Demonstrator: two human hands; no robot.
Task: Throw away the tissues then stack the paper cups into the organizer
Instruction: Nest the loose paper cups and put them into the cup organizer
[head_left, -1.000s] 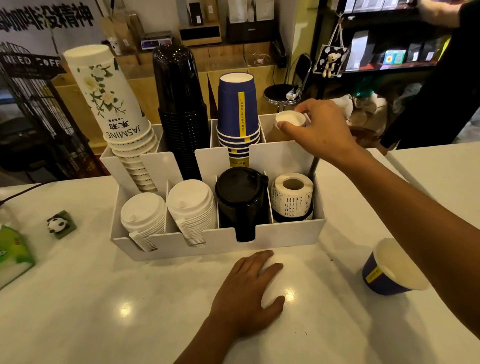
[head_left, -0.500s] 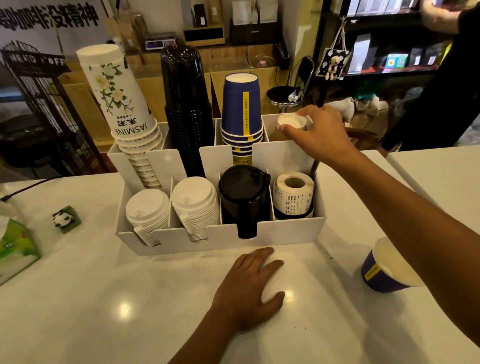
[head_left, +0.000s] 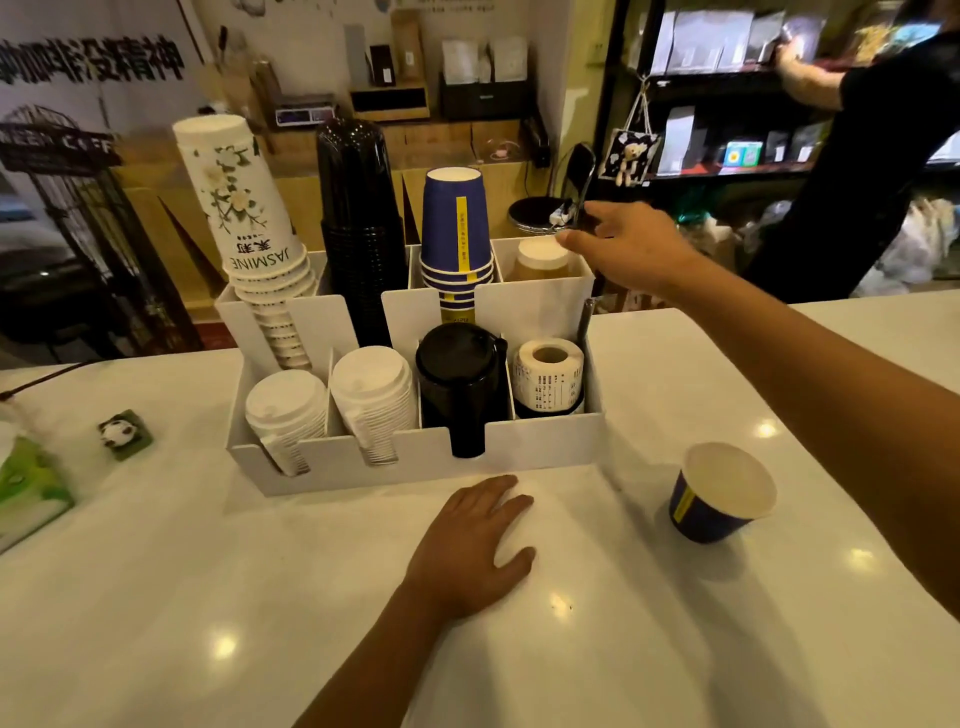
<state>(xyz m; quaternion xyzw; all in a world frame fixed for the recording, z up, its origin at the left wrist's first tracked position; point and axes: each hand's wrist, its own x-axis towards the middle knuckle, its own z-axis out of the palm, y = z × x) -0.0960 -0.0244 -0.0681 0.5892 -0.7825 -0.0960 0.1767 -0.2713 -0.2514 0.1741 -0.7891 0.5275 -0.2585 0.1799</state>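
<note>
On a white counter (head_left: 156, 597), 2 bare hands work near a white cup organizer (head_left: 415, 457).

Head view: the left hand (head_left: 470, 551) lies flat, fingers straight, in front of the organizer. The right hand (head_left: 631, 249) hovers with loose fingers, holding nothing, just above a small cup (head_left: 540, 260) upside down in the back right compartment. A blue stack (head_left: 457, 244) stands beside it. 1 blue paper cup (head_left: 719, 499) stands tilted on the counter, right of the organizer.

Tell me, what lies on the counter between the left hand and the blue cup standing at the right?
Nothing. In the head view, the counter is bare between the left hand and the blue cup.
</note>
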